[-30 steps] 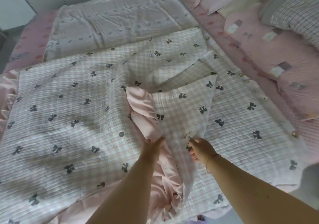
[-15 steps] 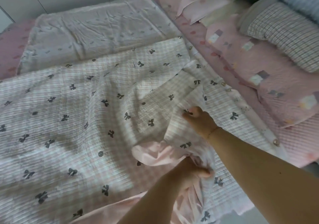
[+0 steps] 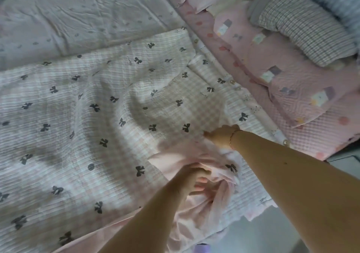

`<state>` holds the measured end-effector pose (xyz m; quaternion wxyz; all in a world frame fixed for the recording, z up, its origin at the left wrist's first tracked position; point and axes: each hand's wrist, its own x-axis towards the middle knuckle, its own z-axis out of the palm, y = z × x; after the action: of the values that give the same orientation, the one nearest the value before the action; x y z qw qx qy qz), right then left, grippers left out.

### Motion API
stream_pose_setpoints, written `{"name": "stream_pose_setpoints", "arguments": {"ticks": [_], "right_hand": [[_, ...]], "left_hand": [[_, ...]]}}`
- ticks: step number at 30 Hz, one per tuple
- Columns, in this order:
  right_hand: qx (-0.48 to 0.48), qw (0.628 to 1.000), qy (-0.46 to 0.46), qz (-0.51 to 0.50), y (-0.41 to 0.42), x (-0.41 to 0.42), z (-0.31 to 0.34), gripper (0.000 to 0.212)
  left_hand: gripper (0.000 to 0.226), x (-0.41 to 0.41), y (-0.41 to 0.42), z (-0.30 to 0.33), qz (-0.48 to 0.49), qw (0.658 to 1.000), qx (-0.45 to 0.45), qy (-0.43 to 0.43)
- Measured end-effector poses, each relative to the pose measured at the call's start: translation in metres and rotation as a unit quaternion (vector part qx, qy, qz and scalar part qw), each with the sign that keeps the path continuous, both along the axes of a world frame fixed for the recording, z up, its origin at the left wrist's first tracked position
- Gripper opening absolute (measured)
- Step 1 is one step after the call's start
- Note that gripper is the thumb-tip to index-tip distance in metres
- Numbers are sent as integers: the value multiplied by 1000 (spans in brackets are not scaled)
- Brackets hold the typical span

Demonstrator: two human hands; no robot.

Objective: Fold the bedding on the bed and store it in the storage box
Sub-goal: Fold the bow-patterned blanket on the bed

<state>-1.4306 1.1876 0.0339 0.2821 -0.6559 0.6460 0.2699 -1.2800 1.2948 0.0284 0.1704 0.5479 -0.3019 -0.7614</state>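
Pale crumpled sheet (image 3: 81, 18) lies flat across far left of the bed, wrinkled, faint dots. In front of it the bow-print quilt (image 3: 78, 116) is spread over most of the bed, long axis running left-right across the view; crinkled gingham seersucker, pink-white check with dark bows, ridged in fine lines, big soft folds near the middle. Its plain pink lining (image 3: 187, 213) shows at the near edge, smooth and bunched, hanging toward the near bed edge. Left hand (image 3: 191, 182) sits in that bunch, fingers curled round the pink lining, gripping it; fabric wraps around the fingers. Right hand (image 3: 221, 135) is just beyond and right of it, fingers curled and pinching a raised fold of the quilt, thin bracelet at wrist; quilt corner lies under and right of this arm. Far right: pink patchwork pillow (image 3: 272, 81) with square patches, quilted zigzag texture, and a grey checked pillow (image 3: 303, 28) behind it, both along the right side of the bed. Blurry frame.
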Motion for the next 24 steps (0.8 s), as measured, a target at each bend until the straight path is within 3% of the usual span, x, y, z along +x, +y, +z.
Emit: {"name": "stream_pose_setpoints", "arguments": {"ticks": [3, 4, 6, 8, 12, 16, 19, 24], "right_hand": [[39, 995, -24, -90, 9, -19, -5, 77], [38, 991, -25, -123, 9, -25, -8, 77], [14, 983, -9, -184, 5, -38, -18, 82], [-27, 979, 27, -202, 3, -53, -27, 90], [-72, 969, 54, -230, 4, -89, -37, 71], [-98, 935, -140, -309, 11, -110, -26, 55], [-35, 902, -274, -331, 22, -113, -4, 56], [73, 921, -179, -338, 31, -130, 2, 76]], "left_hand": [[9, 11, -20, -15, 128, 977, -101, -134], [14, 11, -27, -17, 139, 968, -131, -164], [47, 5, -34, -19, 77, 967, -157, -188], [55, -10, -35, -22, -20, 972, -148, -182], [46, -45, -32, -21, -124, 974, -137, -130], [51, -63, -33, -22, -172, 968, -135, -125], [53, -81, -36, -12, -220, 959, -130, -122], [52, -121, -25, -9, -266, 958, -81, -71]]}}
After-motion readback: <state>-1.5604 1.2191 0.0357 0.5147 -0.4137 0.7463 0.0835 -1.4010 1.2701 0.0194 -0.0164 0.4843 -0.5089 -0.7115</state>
